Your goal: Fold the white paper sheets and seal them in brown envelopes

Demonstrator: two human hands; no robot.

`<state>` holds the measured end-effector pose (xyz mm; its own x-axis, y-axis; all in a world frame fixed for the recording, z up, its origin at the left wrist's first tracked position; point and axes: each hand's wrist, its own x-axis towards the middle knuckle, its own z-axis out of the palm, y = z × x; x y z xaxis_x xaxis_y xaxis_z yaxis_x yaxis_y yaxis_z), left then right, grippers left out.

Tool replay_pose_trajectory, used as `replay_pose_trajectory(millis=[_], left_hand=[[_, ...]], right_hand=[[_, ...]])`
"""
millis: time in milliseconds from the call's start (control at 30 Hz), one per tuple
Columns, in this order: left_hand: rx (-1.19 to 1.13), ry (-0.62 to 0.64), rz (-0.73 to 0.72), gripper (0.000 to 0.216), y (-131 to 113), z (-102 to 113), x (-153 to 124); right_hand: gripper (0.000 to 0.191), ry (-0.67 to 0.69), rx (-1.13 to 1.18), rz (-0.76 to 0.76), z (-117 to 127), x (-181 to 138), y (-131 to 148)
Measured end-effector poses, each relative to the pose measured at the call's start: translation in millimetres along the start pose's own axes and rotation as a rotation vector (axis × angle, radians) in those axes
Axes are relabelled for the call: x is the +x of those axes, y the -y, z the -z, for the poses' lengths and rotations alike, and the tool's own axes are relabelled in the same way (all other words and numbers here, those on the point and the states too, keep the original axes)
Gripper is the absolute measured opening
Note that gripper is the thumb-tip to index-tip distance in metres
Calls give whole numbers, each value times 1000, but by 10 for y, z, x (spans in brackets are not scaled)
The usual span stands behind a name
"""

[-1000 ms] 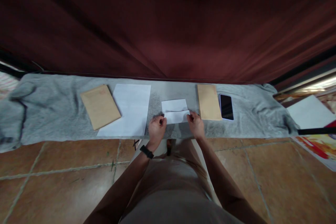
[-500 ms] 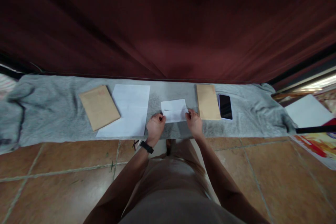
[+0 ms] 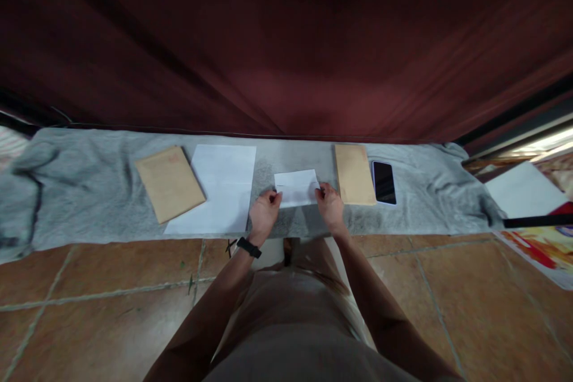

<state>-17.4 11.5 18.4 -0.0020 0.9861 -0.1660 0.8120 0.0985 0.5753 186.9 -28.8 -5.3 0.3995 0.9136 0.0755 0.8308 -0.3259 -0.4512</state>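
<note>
A small folded white paper (image 3: 296,187) lies on the grey cloth (image 3: 89,215) in front of me. My left hand (image 3: 264,212), with a black band on the wrist, pinches its left edge with closed fingers. My right hand (image 3: 330,208) pinches the right edge the same way. The near part of the paper is folded up over the far part.
A flat white sheet (image 3: 221,187) and a brown envelope (image 3: 170,182) lie to the left. A second brown envelope (image 3: 355,173) and a black phone (image 3: 384,182) lie to the right. A dark red curtain (image 3: 286,42) hangs behind. Tiled floor (image 3: 89,298) is below.
Both hands have moved away from me, carrying the near flap of the white paper further up over the far part. The folded paper now looks shorter.
</note>
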Motion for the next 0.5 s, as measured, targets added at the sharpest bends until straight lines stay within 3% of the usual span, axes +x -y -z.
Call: replay_pose_trajectory(millis=[267, 500], left_hand=[[-287, -54, -118, 44, 33, -19, -77], [-296, -14, -98, 21, 92, -145, 39]], right_hand=[[24, 43, -24, -48, -10, 56, 27], [21, 34, -1, -85, -15, 117, 65]])
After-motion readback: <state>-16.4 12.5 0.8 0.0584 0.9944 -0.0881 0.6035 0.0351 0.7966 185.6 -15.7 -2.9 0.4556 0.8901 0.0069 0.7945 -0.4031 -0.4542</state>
